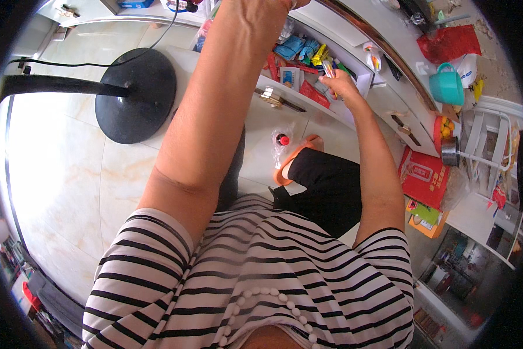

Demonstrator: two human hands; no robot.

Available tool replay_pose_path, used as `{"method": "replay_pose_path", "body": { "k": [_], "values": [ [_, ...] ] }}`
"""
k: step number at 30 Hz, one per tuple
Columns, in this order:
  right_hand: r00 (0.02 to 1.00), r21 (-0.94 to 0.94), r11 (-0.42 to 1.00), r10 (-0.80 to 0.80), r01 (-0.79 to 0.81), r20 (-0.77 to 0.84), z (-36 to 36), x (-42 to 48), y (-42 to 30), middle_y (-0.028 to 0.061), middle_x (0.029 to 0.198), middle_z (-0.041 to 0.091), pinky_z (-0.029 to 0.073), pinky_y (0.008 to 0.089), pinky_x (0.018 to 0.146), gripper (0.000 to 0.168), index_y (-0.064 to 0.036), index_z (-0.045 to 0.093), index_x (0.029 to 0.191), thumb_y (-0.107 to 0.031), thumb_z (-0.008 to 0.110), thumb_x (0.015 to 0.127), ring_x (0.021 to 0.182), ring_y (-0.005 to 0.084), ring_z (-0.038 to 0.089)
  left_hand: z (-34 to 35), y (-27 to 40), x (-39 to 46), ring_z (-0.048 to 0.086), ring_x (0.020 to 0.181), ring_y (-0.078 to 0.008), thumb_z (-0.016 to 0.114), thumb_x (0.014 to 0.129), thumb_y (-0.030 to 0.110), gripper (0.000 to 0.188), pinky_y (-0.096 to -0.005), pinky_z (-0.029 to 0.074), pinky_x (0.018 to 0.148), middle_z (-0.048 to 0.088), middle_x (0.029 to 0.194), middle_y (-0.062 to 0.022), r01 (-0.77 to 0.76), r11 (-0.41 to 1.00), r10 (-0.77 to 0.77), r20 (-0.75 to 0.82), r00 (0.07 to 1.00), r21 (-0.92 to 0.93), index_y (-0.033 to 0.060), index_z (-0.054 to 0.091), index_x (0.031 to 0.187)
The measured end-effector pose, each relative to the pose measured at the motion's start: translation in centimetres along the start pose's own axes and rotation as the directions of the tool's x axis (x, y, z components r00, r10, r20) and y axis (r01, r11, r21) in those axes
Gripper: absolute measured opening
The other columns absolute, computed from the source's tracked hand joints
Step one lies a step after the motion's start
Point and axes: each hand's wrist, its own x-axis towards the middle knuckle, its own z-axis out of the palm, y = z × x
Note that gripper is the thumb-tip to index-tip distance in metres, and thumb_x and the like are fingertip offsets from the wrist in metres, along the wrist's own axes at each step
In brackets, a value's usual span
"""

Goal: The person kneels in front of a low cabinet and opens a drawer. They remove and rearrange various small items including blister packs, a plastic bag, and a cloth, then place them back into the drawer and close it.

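Note:
My left arm reaches up to the picture's top edge. Only a small part of my left hand (294,3) shows there, and its fingers are hidden or cut off. Over an open white drawer (346,114), my right hand (343,86) grips a slim white-and-red packet (328,69) between thumb and fingers. Inside the drawer lie blue plastic packets (290,47), a yellow packet (320,55), a red packet (314,93) and a white printed card or packet (289,78).
A black round stand base (135,96) with a cable is on the tiled floor at left. A red-capped bottle (283,139) in clear plastic lies near my orange slipper (281,178). At right are a teal cup (446,87), a metal pot (450,151) and a red carton (422,176).

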Motion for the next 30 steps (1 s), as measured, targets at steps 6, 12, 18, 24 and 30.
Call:
{"method": "replay_pose_path", "body": {
  "k": [6,12,18,24,30],
  "values": [
    [0.987,-0.406,0.902,-0.16,0.148,0.004,2.4,1.3,1.1,0.0143,0.073,0.057,0.044,0.0355,0.059,0.041,-0.002,0.052,0.083,-0.035,0.066,0.065,0.067,0.0261,0.057,0.3,0.1,-0.2,0.055,0.073,-0.0248,0.036,0.086,0.013,0.015,-0.0365,0.047,0.067,0.057,0.076,-0.0082,0.012,1.0,-0.012,-0.018,1.0,-0.006,0.0036,0.048,0.088],
    [0.977,-0.485,0.851,-0.208,0.203,0.045,4.2,1.3,-0.2,0.0188,0.089,0.058,0.043,0.0384,0.072,0.043,-0.003,0.054,0.091,-0.034,0.065,0.064,0.084,0.0318,0.056,0.3,0.6,-0.5,0.055,0.073,-0.0246,0.036,0.086,0.013,0.016,-0.0363,0.047,0.066,0.056,0.077,-0.0082,0.006,1.0,-0.007,-0.026,1.0,-0.022,0.0033,0.048,0.089],
    [0.97,-0.465,0.852,-0.232,0.24,0.075,5.6,1.3,-1.5,0.0146,0.089,0.06,0.044,0.0319,0.069,0.038,-0.002,0.055,0.096,-0.025,0.064,0.067,0.081,0.0216,0.058,-0.1,1.6,-0.7,0.055,0.072,-0.0243,0.036,0.085,0.011,0.015,-0.0364,0.048,0.066,0.056,0.076,-0.0091,0.018,0.995,-0.015,0.031,0.999,-0.098,0.0021,0.047,0.089],
    [0.912,-0.334,0.859,-0.41,0.387,0.004,5.4,1.1,-2.1,0.0151,0.088,0.06,0.045,0.0347,0.071,0.033,-0.004,0.056,0.096,-0.024,0.062,0.07,0.081,0.0265,0.058,-1.1,1.6,-1.2,0.054,0.077,-0.0272,0.043,0.084,0.014,0.017,-0.0396,0.045,0.074,0.055,0.084,-0.0116,-0.009,0.992,0.025,0.122,0.992,-0.129,0.0012,0.048,0.094],
    [0.788,-0.206,0.822,-0.568,0.531,-0.237,5.4,-1.8,-7.7,0.0119,0.077,0.062,0.047,0.0304,0.065,0.019,-0.004,0.059,0.088,-0.016,0.059,0.074,0.073,0.0204,0.061,0.5,2.2,-3.0,0.056,0.075,-0.0266,0.038,0.085,0.013,0.016,-0.0394,0.046,0.068,0.057,0.082,-0.0103,-0.189,0.972,0.164,-0.176,0.971,-0.137,0.0054,0.046,0.097]
  ]
}}
